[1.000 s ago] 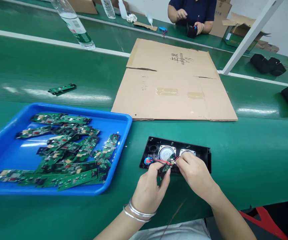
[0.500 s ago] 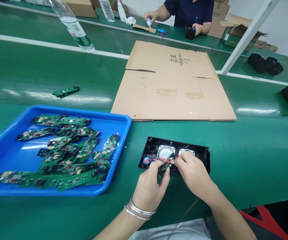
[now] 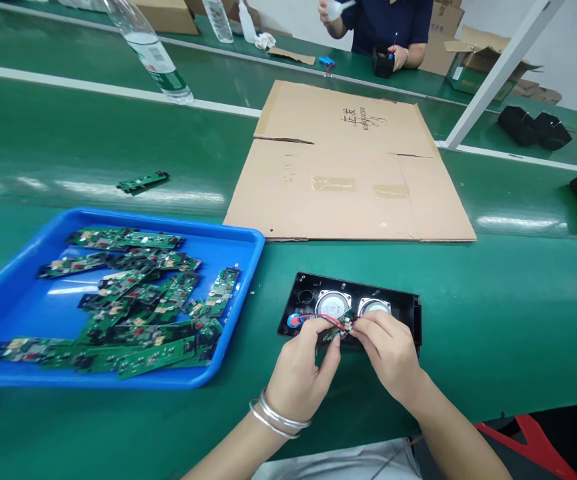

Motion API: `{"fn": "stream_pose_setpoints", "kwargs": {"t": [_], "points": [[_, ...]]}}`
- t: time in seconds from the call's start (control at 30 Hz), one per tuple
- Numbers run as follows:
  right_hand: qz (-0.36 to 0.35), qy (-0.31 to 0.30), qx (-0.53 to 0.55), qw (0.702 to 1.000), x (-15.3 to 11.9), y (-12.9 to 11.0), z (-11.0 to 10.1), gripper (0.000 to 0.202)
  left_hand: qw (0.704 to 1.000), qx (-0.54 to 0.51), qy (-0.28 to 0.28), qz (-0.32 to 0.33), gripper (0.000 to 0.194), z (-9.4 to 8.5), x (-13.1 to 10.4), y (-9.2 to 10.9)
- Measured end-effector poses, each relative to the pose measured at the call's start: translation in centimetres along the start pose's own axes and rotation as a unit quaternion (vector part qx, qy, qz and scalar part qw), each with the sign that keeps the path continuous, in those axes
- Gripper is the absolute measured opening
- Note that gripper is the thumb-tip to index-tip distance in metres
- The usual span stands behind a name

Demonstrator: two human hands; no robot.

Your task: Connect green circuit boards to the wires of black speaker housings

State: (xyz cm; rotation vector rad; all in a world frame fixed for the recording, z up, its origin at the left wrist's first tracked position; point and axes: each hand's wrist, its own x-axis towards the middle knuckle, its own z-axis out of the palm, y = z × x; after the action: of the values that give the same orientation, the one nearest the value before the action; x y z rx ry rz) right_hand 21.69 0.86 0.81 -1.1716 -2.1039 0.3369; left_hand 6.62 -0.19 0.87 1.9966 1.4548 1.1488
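My left hand point(image 3: 298, 377) pinches a small green circuit board point(image 3: 326, 339) over the front edge of a black speaker housing point(image 3: 405, 313). My right hand point(image 3: 393, 353) is closed at the board's right end, its fingertips pinching a wire beside a small pale connector point(image 3: 347, 325); the exact grip is partly hidden. Red and black wires point(image 3: 323, 316) run from a round blue-and-red part point(image 3: 294, 321) in the housing to the board. Two round speakers sit in the housing, the left speaker point(image 3: 333, 305) more exposed than the right speaker point(image 3: 374, 306).
A blue tray point(image 3: 255, 267) of several circuit boards stands at left, with a loose board point(image 3: 143, 182) beyond it. Flattened cardboard point(image 3: 353, 213) lies behind the housing. A plastic bottle point(image 3: 161, 67) is at upper left. Across the bench, a co-worker point(image 3: 391, 27) holds a black case.
My right hand has shifted slightly, its fingers now closer against the board's end. My left hand stays put with the board. The co-worker has raised a white bottle off the bench.
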Motion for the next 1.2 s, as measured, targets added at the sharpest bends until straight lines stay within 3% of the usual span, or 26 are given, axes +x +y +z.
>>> {"fn": "stream_pose_setpoints", "kwargs": {"t": [0.27,0.4,0.53,0.63,0.7,0.8,0.83,0.9,1.07,1.2], "points": [[-0.024,-0.001,-0.002,1.0,0.1,0.2,0.2,0.017,0.995,-0.091,-0.027,-0.023,0.016,-0.1,0.2,0.0],[-0.015,0.004,0.001,1.0,0.2,0.0,0.0,0.02,0.995,-0.084,-0.032,-0.031,0.014,0.0,0.2,0.0],[0.032,-0.04,0.022,0.998,0.3,0.6,-1.8,0.02,0.999,-0.036,-0.013,-0.017,0.013,-0.2,0.0,-0.2],[0.091,-0.036,-0.047,0.994,0.5,1.9,-3.9,0.016,1.0,0.011,0.012,-0.006,0.015,-0.5,-0.3,-0.3],[0.095,-0.061,-0.099,0.989,0.6,2.6,-4.7,0.036,0.999,0.02,0.013,-0.024,0.016,-0.7,-0.4,-0.3],[0.049,-0.169,-0.142,0.974,0.8,2.9,-4.5,0.094,0.997,0.02,0.01,-0.077,0.022,-0.9,-0.4,-0.3],[0.036,-0.202,-0.153,0.967,0.9,2.9,-4.2,0.104,0.996,0.024,0.01,-0.09,0.025,-0.9,-0.4,-0.3],[0.032,-0.237,-0.162,0.957,0.9,2.6,-3.4,0.106,0.994,0.036,0.002,-0.108,0.031,-1.0,-0.2,-0.3],[0.051,-0.185,-0.129,0.973,0.2,2.0,-2.6,0.088,0.992,0.043,-0.012,-0.119,0.035,-1.1,-0.1,-0.2],[0.105,-0.112,-0.109,0.982,-1.7,2.6,-4.4,0.081,0.994,-0.011,-0.061,-0.092,0.042,-1.4,-0.9,-0.1]]}}
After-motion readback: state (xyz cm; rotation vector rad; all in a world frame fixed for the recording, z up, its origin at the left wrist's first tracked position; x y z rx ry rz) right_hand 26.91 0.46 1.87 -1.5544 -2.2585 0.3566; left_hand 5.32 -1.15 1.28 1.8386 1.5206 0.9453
